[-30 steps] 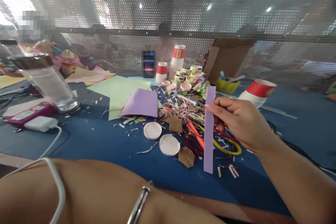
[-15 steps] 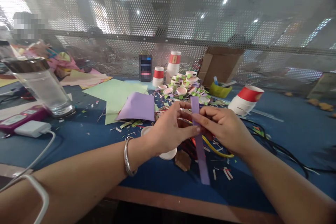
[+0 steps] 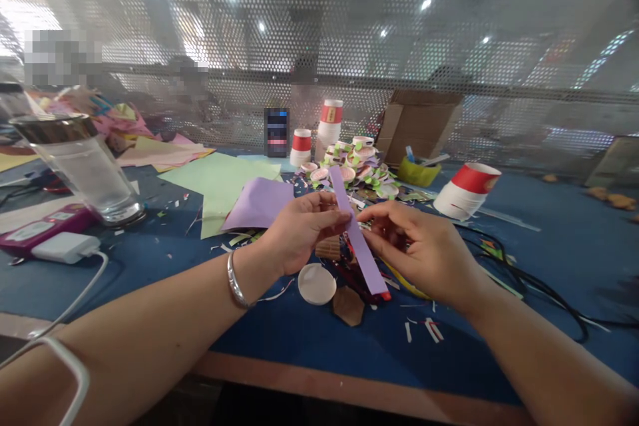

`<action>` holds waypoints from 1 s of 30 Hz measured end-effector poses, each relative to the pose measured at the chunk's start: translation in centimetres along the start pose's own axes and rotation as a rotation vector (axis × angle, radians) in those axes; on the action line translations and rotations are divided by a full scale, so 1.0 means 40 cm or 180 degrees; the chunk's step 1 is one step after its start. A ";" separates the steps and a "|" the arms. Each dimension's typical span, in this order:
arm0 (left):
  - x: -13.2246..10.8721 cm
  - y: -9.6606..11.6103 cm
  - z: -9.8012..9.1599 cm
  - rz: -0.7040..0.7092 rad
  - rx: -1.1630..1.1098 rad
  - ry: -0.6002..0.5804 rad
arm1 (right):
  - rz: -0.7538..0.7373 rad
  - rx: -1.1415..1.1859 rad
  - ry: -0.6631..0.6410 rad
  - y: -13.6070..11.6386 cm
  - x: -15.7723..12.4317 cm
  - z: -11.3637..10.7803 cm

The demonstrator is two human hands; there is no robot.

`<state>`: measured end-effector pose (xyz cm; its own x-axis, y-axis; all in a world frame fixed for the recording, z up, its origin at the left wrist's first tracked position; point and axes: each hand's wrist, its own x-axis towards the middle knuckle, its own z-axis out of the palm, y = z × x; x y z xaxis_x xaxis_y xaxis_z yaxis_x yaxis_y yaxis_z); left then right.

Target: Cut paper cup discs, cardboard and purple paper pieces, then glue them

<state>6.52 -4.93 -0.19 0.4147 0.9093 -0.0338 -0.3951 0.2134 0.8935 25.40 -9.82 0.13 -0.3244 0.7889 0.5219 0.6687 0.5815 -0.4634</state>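
Observation:
A long purple paper strip (image 3: 367,263) slants over the desk, pinched near its middle by the thumb and fingers of my left hand (image 3: 297,233). Close beside the strip's right edge is my right hand (image 3: 424,249), its thumb and index finger apart and the other fingers curled. Whether its fingertips touch the strip, I cannot tell. Below my hands lie a white paper disc (image 3: 317,284) and a piece of brown cardboard (image 3: 348,306). Something dark red with an orange-red tip is partly covered by the strip.
Purple sheets (image 3: 259,203) lie on green paper (image 3: 214,176) to the left. Behind my hands is a pile of small decorated paper pieces (image 3: 359,163). Red-and-white cups (image 3: 466,191) stand right, black cables (image 3: 539,286) trail below, and a lidded glass (image 3: 92,170) stands left.
My left hand has moved left with the strip, whose lower end has swung up and left. My right hand's fingers have come off the strip's face and spread. The white disc is more visible.

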 end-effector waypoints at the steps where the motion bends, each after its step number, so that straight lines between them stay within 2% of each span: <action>1: 0.000 0.001 0.001 0.0022 -0.0006 0.0029 | -0.0098 -0.0032 -0.0041 0.000 -0.001 0.001; 5: -0.006 0.000 0.004 0.0054 0.0158 0.0036 | -0.0268 0.0016 -0.0082 0.005 -0.003 0.006; 9: -0.014 -0.005 0.008 -0.0013 0.0445 -0.0184 | 0.0055 0.0266 -0.0107 0.011 0.000 0.009; 17: -0.018 -0.019 0.006 0.0295 0.0517 -0.0374 | 0.0482 0.0828 -0.0249 0.017 0.012 0.008; 24: -0.009 -0.032 0.002 0.0542 0.0923 -0.0248 | 0.0697 0.0958 -0.0334 0.021 0.016 0.015; 30: -0.006 -0.035 -0.005 0.0638 0.1128 -0.0307 | 0.0581 0.0872 -0.0026 0.015 0.019 0.005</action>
<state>6.81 -5.39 -1.54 0.4397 0.8792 0.1835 -0.1761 -0.1160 0.9775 25.42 -8.81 0.11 -0.2218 0.8860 0.4073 0.5117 0.4613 -0.7248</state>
